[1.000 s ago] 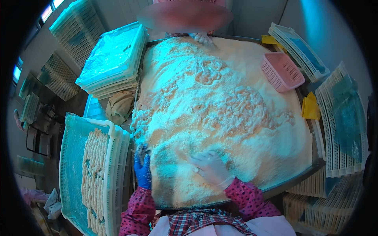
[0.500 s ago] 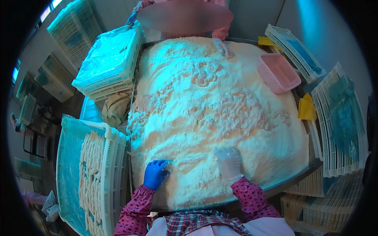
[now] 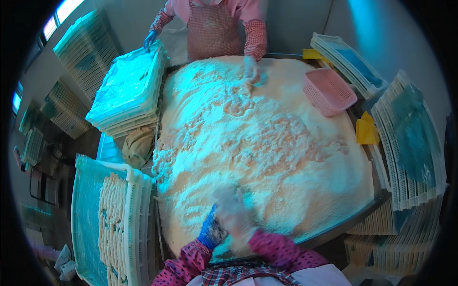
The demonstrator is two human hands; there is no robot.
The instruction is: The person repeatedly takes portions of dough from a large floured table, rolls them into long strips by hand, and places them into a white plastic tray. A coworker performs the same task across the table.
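Observation:
A broad heap of pale, crumb-like powder covers the table, with lumpy, coated strips lying across its middle. At the near edge my left hand, in a blue glove dusted with powder, touches my right hand. The right one wears a whitish translucent glove and is smeared by motion. It overlaps the left fingers, so whatever may lie between the hands is hidden. To the left stands a crate lined with blue film, holding a row of coated strips.
Across the table a co-worker's gloved hand is on the powder; the other rests by stacked film-covered crates. A pink basket sits at the far right, near yellow cloths and more crates. A brown cloth lies left.
My hands were apart, lying on the powder; now they are together, the right having moved left and the left moved right and nearer. The co-worker's hand on the powder has shifted left.

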